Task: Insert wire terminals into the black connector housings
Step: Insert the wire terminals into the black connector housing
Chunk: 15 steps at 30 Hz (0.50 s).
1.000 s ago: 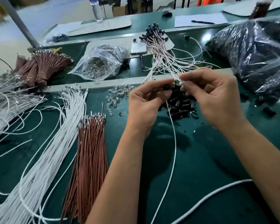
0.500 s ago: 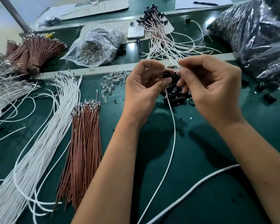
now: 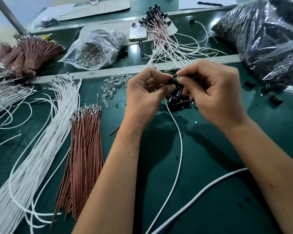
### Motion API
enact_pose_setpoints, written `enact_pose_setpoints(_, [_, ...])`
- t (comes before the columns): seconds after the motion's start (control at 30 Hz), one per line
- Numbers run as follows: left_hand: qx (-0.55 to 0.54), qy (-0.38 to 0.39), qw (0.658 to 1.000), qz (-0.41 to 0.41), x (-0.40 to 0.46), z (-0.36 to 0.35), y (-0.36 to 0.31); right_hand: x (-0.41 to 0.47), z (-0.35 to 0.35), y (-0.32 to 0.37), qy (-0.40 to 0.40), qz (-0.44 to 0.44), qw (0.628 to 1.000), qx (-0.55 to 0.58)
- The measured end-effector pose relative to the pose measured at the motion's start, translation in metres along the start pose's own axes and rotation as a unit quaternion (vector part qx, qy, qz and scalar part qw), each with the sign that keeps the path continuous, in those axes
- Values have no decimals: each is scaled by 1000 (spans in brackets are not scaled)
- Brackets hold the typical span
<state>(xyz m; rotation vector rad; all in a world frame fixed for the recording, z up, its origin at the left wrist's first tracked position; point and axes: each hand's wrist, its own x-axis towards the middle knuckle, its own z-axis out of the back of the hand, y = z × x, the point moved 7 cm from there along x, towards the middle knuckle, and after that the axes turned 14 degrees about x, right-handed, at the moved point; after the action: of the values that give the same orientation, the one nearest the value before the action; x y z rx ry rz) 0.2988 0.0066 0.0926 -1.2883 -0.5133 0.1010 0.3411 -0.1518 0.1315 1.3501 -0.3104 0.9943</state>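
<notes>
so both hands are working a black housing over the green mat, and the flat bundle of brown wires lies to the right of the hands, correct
Not quite. The head view shows the flat bundle of brown wires lying to the left of the left hand and right hand, beside the white wires. The small black connector housing and green mat are right.

Black housing (image 3: 171,81) on white wire (image 3: 179,132)

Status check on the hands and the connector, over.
Left hand pinching black housing. Right hand pinching something small at its mouth. White wire hangs below. Nothing blocking.
</notes>
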Motion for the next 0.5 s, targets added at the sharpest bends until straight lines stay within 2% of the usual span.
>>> enact_pose_setpoints(0.3, [6, -8, 1000, 4, 0, 0, 2, -1, 1, -11, 25, -61, 998, -17])
enact_pose_setpoints(0.5, [4, 6, 1000, 0, 0, 3, 0, -4, 2, -16, 14, -96, 995, 26])
